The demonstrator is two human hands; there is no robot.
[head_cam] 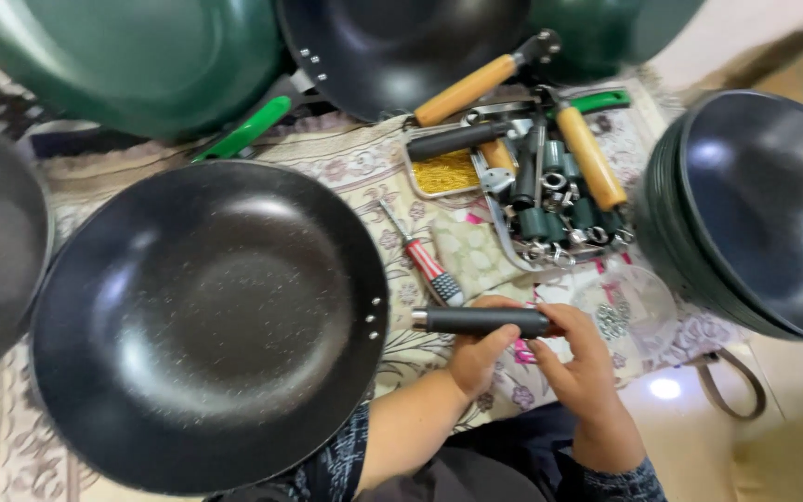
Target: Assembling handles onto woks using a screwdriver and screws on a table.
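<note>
While both hands hold the black handle (pixel 482 322) level just beside the rim of the large black wok (pixel 202 321), the left hand (pixel 478 355) has its fingers wrapped closed around the middle of the handle and the right hand (pixel 583 363) pinches its far end between thumb and fingertips. The handle is a smooth matte cylinder with a bright metal collar at the end that faces the wok's rivet holes. It could roll or slip from the light pinch of the right hand, since its surface looks slick and round, and fall onto the patterned cloth (pixel 355 167) among small parts. The metal collar could also scrape the wok's speckled dark coating if it is pushed against the rim at an angle. A red-and-white screwdriver (pixel 423 259) lies just above the hands, near enough to be knocked. Further off, a tray (pixel 513 177) holds wooden and black handles, metal fittings and a heap of gold-coloured screws, loosely piled. Other dark and green woks ring the cloth.
</note>
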